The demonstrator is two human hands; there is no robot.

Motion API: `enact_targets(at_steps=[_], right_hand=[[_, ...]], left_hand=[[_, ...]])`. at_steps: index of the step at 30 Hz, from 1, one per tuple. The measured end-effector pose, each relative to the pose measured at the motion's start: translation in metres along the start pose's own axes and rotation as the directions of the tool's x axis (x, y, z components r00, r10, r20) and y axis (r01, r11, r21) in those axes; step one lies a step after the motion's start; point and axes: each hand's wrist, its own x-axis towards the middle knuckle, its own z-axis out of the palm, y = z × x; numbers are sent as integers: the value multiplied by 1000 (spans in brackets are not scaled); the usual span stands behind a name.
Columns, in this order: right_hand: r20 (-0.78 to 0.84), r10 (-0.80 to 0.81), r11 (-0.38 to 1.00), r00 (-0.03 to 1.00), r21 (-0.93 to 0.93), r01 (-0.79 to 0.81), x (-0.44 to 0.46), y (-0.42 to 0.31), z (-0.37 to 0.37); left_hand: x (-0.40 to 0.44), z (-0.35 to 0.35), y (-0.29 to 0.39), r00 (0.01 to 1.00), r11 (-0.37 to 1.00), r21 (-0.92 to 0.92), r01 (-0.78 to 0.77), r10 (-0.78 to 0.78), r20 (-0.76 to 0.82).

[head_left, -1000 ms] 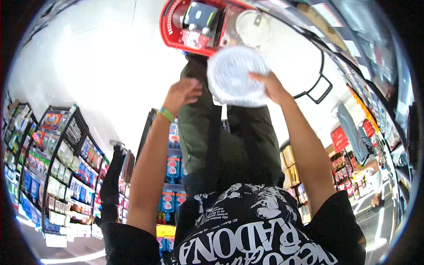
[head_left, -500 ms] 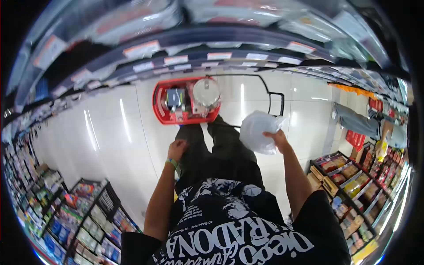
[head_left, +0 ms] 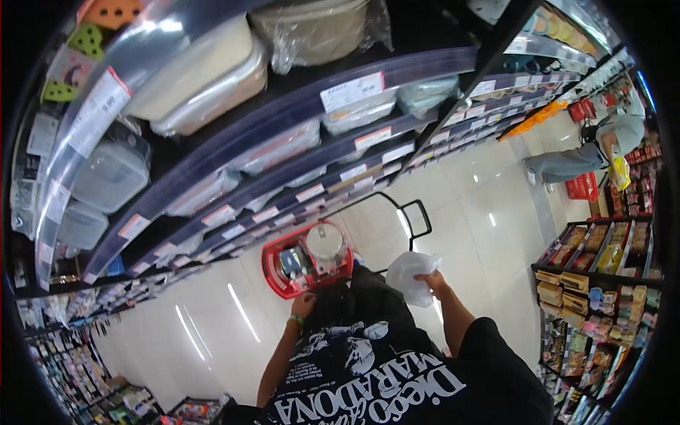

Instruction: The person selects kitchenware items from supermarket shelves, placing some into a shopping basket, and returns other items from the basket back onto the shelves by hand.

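Observation:
My right hand (head_left: 431, 282) grips the edge of a translucent whitish plastic container (head_left: 409, 276), which looks wrapped in clear film. It hangs beside my right leg, above the floor. My left hand (head_left: 304, 305) is down by my left thigh, its fingers curled together with nothing visible in them. Just beyond that hand, the red shopping basket (head_left: 275, 282) stands on the floor at my feet. Inside it lie a round pale-lidded container (head_left: 325, 241) and a dark package (head_left: 291, 261). The basket's black pull handle (head_left: 418, 219) extends to the right.
Shelves with price tags (head_left: 352, 92) curve across the front, holding wrapped plastic food containers (head_left: 205, 88). At right, another person (head_left: 588, 157) holds a yellow packet (head_left: 620, 173) near a second red basket (head_left: 582, 187). A display rack (head_left: 595, 276) stands at lower right. Tiled floor (head_left: 467, 234) lies between.
My view has turned and tilted up, so more shelf fronts show and the basket appears lower. My right hand still holds the container; my left hand stays by my thigh.

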Motion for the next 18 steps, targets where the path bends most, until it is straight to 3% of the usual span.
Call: enact_targets(at_steps=[4, 7, 11, 18], right_hand=[[69, -216, 976, 974, -12, 217, 37, 32, -12], [85, -224, 973, 971, -38, 228, 45, 36, -16], [24, -123, 992, 992, 5, 122, 22, 16, -10], [83, -142, 990, 986, -3, 143, 24, 12, -9]], left_hand=[[-1, -7, 9, 1000, 1000, 18, -22, 22, -3], [-7, -6, 8, 999, 999, 37, -37, 38, -11], [-19, 4, 1, 998, 999, 7, -45, 45, -43], [-39, 14, 4, 990, 975, -196, 104, -121, -76]])
